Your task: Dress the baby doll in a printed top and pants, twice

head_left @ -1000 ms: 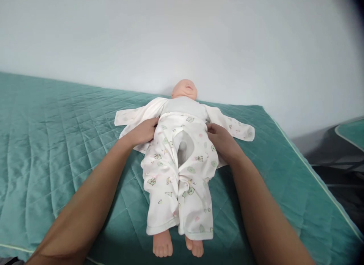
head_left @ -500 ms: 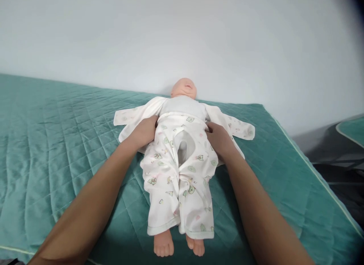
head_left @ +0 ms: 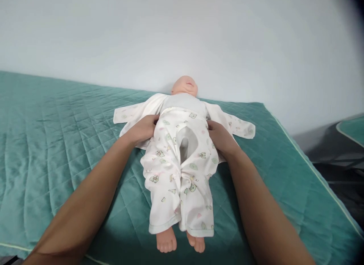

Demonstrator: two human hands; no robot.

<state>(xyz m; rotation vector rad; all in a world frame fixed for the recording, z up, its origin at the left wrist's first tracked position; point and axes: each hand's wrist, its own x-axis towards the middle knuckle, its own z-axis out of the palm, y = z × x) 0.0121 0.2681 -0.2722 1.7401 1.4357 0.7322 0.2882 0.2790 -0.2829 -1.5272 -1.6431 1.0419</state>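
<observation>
A baby doll lies on its back, head toward the wall, bare feet toward me. It wears printed white trousers with an opening at the crotch, pulled up over its grey-white belly. A white printed jacket is spread open under it, its sleeves out to both sides. My left hand is closed at the left side of the trousers' waist, fingertips hidden by the cloth. At the right side of the waist, my right hand is closed too, its fingers partly tucked behind the fabric.
A green quilted cover lies under the doll. Behind it stands a pale wall. The cover's edge runs down the right side, with another green surface and dark items beyond it.
The trousers' waistband sits slightly higher on the belly, and the crotch opening has shifted a little. Both hands remain at the waist. The doll's feet appear slightly higher in view.
</observation>
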